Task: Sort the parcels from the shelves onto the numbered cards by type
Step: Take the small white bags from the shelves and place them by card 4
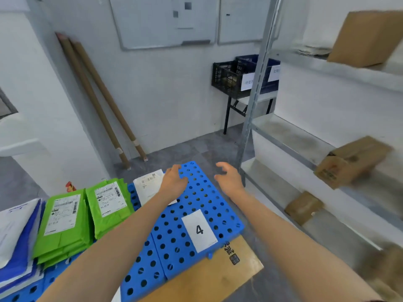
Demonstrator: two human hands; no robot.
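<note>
Left hand: the left hand (174, 179) hovers over the far part of the blue perforated surface (165, 243), fingers loosely bent, holding nothing; its wrist passes over the white parcel (146, 186).
Right hand: the right hand (229, 177) is just right of it, fingers spread and lightly curled, also empty, near the shelf post.
Sorted so far: two stacks of green parcels (63, 219) lie side by side on the left of the surface. Blue-and-white mailers (17, 232) are piled at the far left edge, and the single white parcel lies beyond the green ones.
Card 4: the numbered card (199, 229) lies flat on the right panel with nothing on it.
Left to do: cardboard boxes sit on the shelves at right, a top box (368, 38), a middle box (351, 160) and a low box (303, 207); one more at bottom right is too blurred to tell.
Judgement: the soft mailers look mostly done; the boxes probably belong on card 4.
Readable writing: only the "4".
Unreadable: barcoded shipping labels on the green parcels, and print on the cardboard sheet (213, 277) under the surface.
</note>
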